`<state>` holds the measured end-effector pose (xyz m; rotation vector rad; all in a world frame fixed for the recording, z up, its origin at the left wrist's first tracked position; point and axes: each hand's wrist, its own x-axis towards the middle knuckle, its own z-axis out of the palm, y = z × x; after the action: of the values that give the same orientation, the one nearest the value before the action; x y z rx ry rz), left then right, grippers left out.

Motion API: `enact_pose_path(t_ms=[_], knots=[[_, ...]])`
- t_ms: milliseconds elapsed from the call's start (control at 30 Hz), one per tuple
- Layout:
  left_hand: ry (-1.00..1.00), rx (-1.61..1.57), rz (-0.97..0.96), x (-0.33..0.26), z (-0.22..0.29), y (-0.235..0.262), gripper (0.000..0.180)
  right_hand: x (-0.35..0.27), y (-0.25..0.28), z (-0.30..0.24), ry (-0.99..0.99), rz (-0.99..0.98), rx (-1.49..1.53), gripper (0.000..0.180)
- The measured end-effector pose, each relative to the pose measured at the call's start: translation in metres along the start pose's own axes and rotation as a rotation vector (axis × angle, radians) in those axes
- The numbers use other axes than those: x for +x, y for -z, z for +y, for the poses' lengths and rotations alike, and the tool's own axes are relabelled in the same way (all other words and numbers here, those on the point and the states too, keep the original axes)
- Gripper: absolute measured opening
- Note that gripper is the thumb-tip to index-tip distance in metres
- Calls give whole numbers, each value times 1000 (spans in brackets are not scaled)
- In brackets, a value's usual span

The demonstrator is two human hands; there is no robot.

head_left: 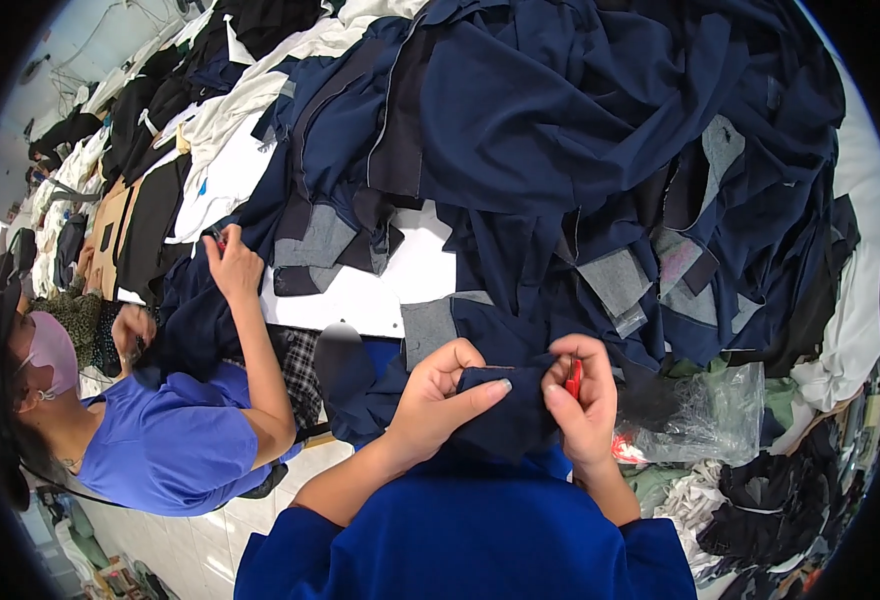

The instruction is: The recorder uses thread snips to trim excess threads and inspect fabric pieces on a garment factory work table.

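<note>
My left hand [448, 398] pinches the edge of a navy garment piece [505, 420], thumb on top, in front of my body. My right hand [582, 405] is closed around small red-handled thread snips [574, 376], their dark tips pointing away from me. Its fingertips are at the right side of the same navy cloth; whether they also grip it I cannot tell. A grey patch of lining [428, 332] lies just beyond my left hand.
Navy garments [560, 130] with grey pocket pieces are heaped on the white table [410, 275]. To my left, a co-worker in a blue shirt [175, 445] handles dark cloth. A clear plastic bag [710, 410] and cloth scraps [770, 510] lie at my right.
</note>
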<state>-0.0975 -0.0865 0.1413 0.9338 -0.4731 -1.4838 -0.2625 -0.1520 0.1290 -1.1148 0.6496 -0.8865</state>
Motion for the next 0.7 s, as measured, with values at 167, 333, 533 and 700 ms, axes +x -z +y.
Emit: enact_pose_path(t_ms=[167, 333, 533, 700], knots=[[-51, 10, 74, 3, -7, 6, 16, -11, -1, 3, 135, 44, -192, 40], [-105, 20, 57, 2, -11, 7, 16, -6, -6, -4, 267, 43, -528, 33], [-133, 55, 58, 2, -9, 6, 17, -4, -9, -4, 265, 66, -596, 32], [-192, 87, 24, 2, -12, 7, 17, -3, -8, -3, 269, 57, -595, 32]])
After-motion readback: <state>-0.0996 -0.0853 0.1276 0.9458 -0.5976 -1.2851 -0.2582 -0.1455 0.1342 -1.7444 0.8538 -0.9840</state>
